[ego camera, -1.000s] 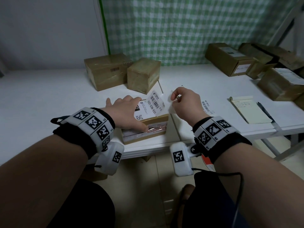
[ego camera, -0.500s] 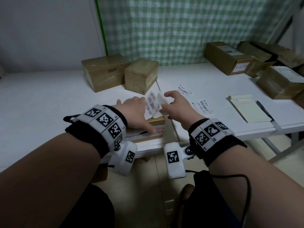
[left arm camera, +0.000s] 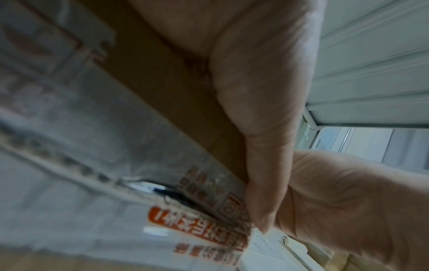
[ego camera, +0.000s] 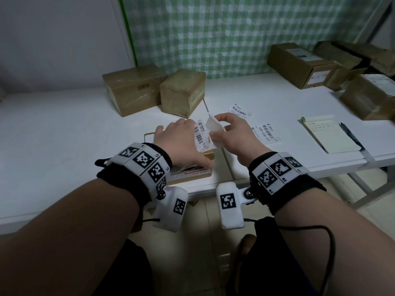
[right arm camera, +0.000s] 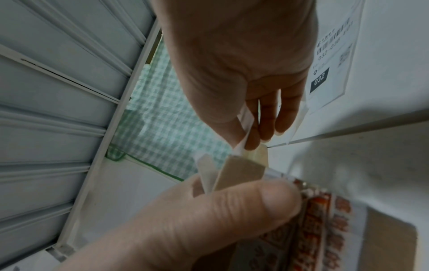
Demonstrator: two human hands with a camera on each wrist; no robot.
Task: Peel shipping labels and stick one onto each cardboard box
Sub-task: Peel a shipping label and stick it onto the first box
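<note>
A small cardboard box (ego camera: 188, 175) with printed tape sits at the table's front edge. My left hand (ego camera: 181, 142) lies flat on its top, thumb along the near edge (left arm camera: 267, 146). A barcode shipping label (ego camera: 200, 135) stands up beside that hand, its lower end hidden behind the hand. My right hand (ego camera: 230, 133) pinches the white backing paper (ego camera: 214, 129) between thumb and fingers, folded away from the label (right arm camera: 239, 170). Two more labels (ego camera: 239, 110) (ego camera: 266, 133) lie flat on the white table (ego camera: 64, 135).
Two taped cardboard boxes (ego camera: 132, 88) (ego camera: 181, 92) stand behind my hands. Several more boxes (ego camera: 299, 65) are stacked at the back right. A yellow notepad (ego camera: 331, 135) and a pen (ego camera: 350, 135) lie on the right. A checked curtain hangs behind.
The label lay tilted over the box and now stands upright. My right hand came in toward the left hand and now holds the backing folded away from the label. Left hand stayed on the box.
</note>
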